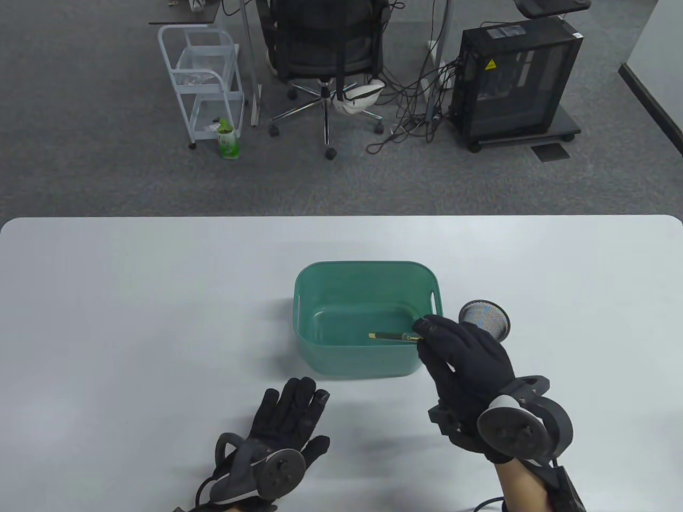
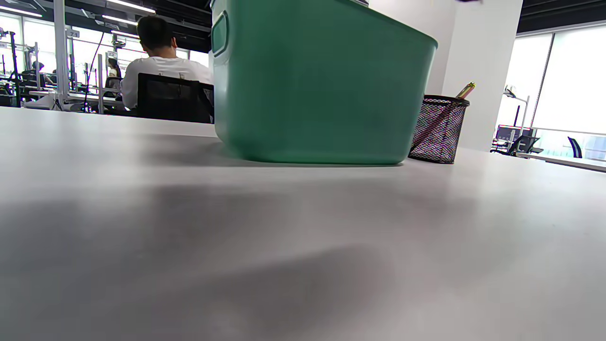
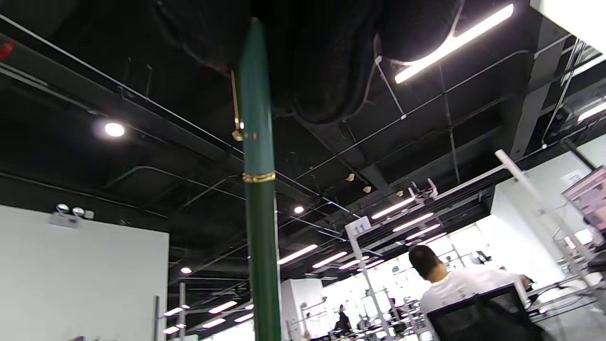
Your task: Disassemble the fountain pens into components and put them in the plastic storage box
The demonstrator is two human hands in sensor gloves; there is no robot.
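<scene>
A dark green fountain pen [image 1: 392,336] with gold trim is pinched at one end by my right hand [image 1: 427,333], lying level over the near right part of the green plastic storage box [image 1: 325,277]. In the right wrist view the pen [image 3: 259,213] runs down from my gloved fingertips [image 3: 326,90], its gold clip and ring showing. My left hand [image 1: 293,410] rests flat on the table in front of the box, fingers straight, holding nothing. The left wrist view shows the box's outer wall [image 2: 312,90] close ahead; no fingers appear there.
A black mesh pen cup [image 1: 484,319] stands just right of the box, with a gold-tipped pen [image 2: 465,90] sticking out of it. The white table [image 1: 133,320] spreads wide to the left. An office chair, cart and computer case stand on the floor beyond the table.
</scene>
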